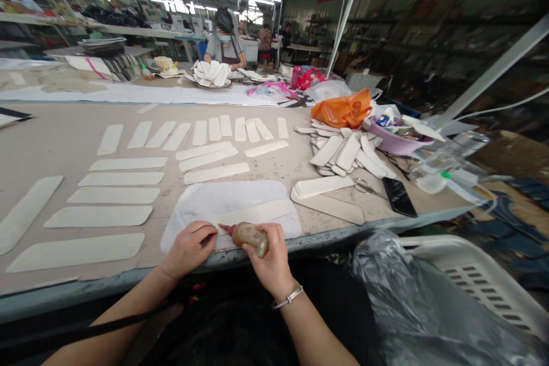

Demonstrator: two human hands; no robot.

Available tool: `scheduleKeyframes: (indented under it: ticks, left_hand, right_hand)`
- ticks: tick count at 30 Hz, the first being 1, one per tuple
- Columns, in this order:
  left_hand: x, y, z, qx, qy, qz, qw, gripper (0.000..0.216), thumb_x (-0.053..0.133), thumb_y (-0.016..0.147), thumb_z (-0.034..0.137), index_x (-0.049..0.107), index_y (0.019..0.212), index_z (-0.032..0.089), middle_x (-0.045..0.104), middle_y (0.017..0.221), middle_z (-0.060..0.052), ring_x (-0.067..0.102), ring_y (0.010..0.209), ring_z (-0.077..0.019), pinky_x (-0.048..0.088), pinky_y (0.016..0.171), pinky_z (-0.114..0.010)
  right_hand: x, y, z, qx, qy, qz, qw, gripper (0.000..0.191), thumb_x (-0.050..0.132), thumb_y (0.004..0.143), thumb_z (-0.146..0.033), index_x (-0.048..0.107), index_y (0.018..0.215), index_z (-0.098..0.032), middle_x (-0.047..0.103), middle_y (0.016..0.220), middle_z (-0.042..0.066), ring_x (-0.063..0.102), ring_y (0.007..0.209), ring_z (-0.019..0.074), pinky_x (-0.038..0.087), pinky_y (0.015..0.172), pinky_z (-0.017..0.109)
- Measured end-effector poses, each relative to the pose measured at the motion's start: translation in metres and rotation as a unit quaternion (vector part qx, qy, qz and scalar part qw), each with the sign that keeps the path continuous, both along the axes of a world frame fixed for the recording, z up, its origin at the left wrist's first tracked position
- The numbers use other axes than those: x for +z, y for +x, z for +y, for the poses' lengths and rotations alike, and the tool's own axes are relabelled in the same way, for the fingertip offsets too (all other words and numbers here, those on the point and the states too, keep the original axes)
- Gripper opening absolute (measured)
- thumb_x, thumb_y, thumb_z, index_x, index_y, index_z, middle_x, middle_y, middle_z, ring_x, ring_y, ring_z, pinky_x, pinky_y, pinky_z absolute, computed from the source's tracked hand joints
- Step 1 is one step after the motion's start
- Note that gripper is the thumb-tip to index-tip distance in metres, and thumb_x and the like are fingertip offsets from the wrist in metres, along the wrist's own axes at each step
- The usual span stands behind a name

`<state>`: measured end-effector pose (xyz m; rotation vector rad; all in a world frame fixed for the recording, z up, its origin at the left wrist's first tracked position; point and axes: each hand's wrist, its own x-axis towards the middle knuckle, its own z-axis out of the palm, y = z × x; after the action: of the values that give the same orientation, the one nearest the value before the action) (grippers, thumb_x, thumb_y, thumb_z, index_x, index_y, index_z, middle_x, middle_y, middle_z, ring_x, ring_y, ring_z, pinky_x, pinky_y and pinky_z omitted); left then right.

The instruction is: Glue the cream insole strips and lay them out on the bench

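My right hand (271,257) is wrapped round a brownish squeeze glue bottle (251,237), tipped on its side with its red nozzle pointing left. The nozzle tip is close to the fingers of my left hand (191,249), which are bent and pressed together over the near edge of a white sheet (193,203). What those fingers hold, if anything, is hidden. On the sheet lies a long cream strip (261,211) with rounded ends, just beyond the bottle. Two larger strips, a white one (323,185) overlapping a beige one (330,207), rest right of the sheet.
Several cream pieces (109,194) lie in rows to the left and beyond. At right are a heap of strips (347,151), scissors (364,186), a black phone (398,196), an orange bag (343,108) and a purple basin (398,140). A person (227,46) works across the table.
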<state>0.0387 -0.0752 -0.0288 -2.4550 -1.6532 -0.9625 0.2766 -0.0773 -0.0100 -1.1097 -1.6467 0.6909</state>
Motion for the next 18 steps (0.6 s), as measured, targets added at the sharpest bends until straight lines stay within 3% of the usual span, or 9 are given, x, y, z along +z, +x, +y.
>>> scheduleKeyframes:
  ticks: [11,18]
  left_hand:
    - [-0.002,-0.001,0.0,-0.013,0.017,0.02,1.0,0.013,0.054,0.084,0.018,0.067,0.081,0.018,0.067,0.085,-0.005,0.062,0.082,-0.0146,0.051,0.078,-0.027]
    - [-0.001,0.001,0.002,-0.013,0.006,0.012,1.0,0.013,0.054,0.083,0.018,0.066,0.078,0.018,0.066,0.086,-0.005,0.062,0.082,-0.0152,0.051,0.079,-0.029]
  right_hand:
    - [0.008,0.015,-0.008,0.05,-0.01,0.0,0.999,0.043,0.071,0.072,-0.01,0.052,0.108,-0.024,0.051,0.102,0.004,0.054,0.096,0.0206,0.049,0.088,0.037]
    - [0.011,0.027,-0.01,0.033,-0.008,-0.018,0.999,0.041,0.07,0.072,-0.01,0.052,0.107,-0.024,0.05,0.102,0.004,0.054,0.096,0.0205,0.05,0.087,0.036]
